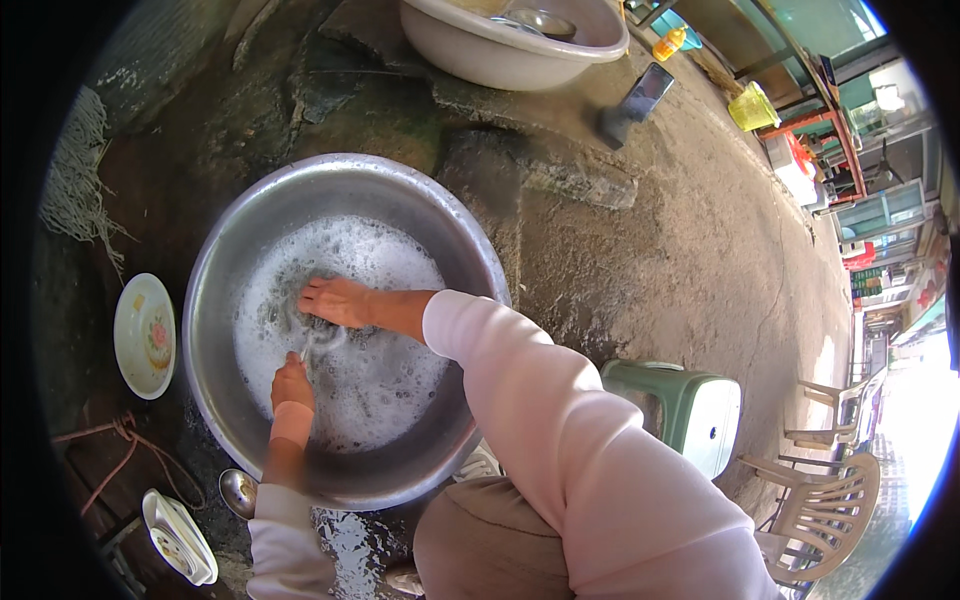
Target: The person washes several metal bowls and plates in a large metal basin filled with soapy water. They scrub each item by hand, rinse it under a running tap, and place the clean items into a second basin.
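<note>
A large metal basin [345, 166] of sudsy water [382, 405] stands on the ground before me. My left hand [291, 386] is over its near left part, closed around a thin shiny object [304, 349], perhaps a handle or a rim, that runs into the suds. Above and slightly right of it, my right hand [335, 301] is down at the water with the fingers bent. Foam and churned water hide its fingertips, so whether it grips anything there is unclear. A pale curved streak in the water lies between the two hands.
Left of the basin are a flowered enamel dish [146, 337], a metal ladle [238, 493] and stacked white dishes [178, 536]. A plastic tub [495, 52] holding metalware stands at the top. A phone [649, 90] is propped beyond; a green-and-white stool [705, 420] stands at right.
</note>
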`<state>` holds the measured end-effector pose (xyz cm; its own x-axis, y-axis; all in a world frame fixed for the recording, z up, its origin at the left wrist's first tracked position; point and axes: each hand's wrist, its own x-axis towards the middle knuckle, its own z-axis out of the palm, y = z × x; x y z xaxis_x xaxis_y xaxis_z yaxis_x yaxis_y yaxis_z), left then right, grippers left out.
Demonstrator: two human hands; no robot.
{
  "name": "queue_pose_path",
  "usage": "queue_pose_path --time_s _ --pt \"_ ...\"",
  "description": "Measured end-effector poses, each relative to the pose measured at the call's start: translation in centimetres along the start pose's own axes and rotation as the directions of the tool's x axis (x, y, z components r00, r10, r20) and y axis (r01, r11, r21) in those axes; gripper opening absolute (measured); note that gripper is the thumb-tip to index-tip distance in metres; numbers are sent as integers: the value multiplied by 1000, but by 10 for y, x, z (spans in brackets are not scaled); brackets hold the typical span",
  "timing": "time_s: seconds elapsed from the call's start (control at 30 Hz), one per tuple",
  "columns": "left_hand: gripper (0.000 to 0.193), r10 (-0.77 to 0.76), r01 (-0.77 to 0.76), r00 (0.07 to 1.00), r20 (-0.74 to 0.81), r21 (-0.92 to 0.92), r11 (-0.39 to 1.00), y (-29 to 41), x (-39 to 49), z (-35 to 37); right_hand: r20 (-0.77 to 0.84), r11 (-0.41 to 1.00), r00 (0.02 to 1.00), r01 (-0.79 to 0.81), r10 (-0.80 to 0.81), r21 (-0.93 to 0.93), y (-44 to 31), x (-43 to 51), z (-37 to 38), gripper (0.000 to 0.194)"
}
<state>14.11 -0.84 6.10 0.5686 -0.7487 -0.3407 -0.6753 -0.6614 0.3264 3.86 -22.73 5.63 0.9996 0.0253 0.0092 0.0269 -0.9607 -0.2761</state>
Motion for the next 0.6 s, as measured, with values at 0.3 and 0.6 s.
queue_pose_path --time_s 0.3,0.6 --pt "12 1 -3 1000 -24 -78 997 -9 9 14 -160 944 943 -255 290 209 -5 16 -6 24" --pt "10 -105 -103 943 -317 -575 811 43 20 67 560 -486 118 -371 820 791 -9 28 51 31"
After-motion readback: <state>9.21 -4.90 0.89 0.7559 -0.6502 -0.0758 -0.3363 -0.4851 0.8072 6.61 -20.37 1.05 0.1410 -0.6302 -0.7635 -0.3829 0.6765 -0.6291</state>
